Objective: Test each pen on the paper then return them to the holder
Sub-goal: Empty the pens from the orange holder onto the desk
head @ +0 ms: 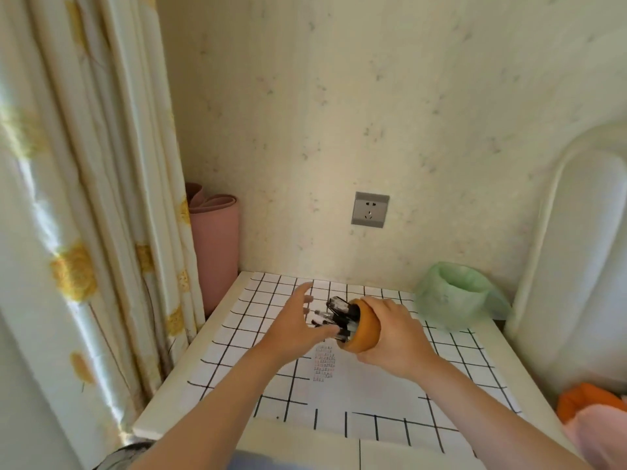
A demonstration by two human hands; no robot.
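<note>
- One gridded table (458,361) beneath the holder (364,329), reaching well beyond it on every side.
- Paper (373,395) flat on that table, just below the holder and nearer than it, with a patch of small marks on it.
- Right hand (397,334) wrapped round the holder's rounded body, gripping it off the table, tipped on its side, mouth turned left.
- Left hand (298,320) just left of the holder's mouth, fingers spread and straight, gripping nothing; contact with the pen ends too blurred to tell.
- Pens (339,313) bunched in the holder's mouth, jutting toward that spread hand.
- Probably drawing pens out for testing. Next: pinch one pen, slide it out, keep the rest from spilling.
</note>
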